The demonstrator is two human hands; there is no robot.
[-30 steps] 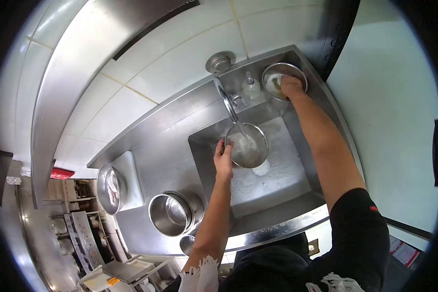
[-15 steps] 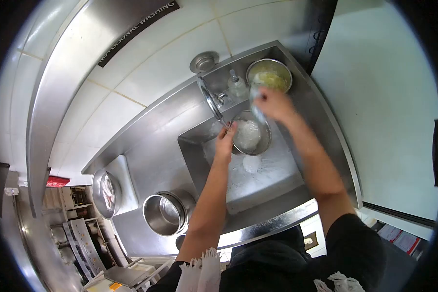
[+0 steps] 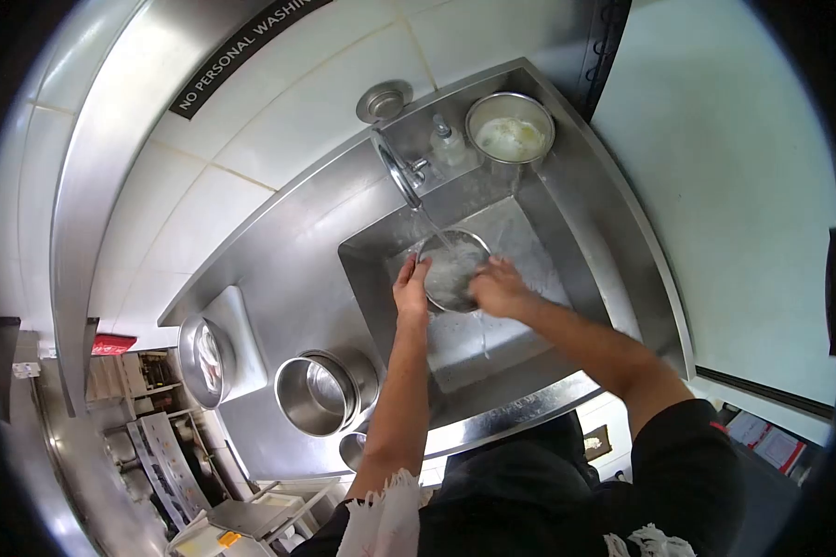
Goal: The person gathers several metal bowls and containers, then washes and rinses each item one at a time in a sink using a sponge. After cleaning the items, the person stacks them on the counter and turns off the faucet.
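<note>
A round metal bowl (image 3: 454, 270) tilts inside the sink basin, under water that runs from the faucet (image 3: 398, 174). My left hand (image 3: 411, 287) grips its left rim, thumb at the edge. My right hand (image 3: 499, 287) reaches into the bowl over its right side, its fingers smeared by motion, and I cannot tell whether they hold anything. Whitish, cloudy water shows in the bowl. Behind it, on the sink's back ledge, stands a metal pot (image 3: 509, 130) with white suds in it.
A clear pump bottle (image 3: 449, 146) stands between the faucet and the suds pot. Stacked metal pots (image 3: 316, 395) sit on the left drainboard (image 3: 293, 311). Further left, a metal bowl (image 3: 205, 361) with pale pieces rests against a white board (image 3: 238, 342).
My right hand has come down from near the suds pot, where it held a pale bluish cloth-like thing, into the bowl. The bowl has shifted slightly left, and foam inside it has thinned.
</note>
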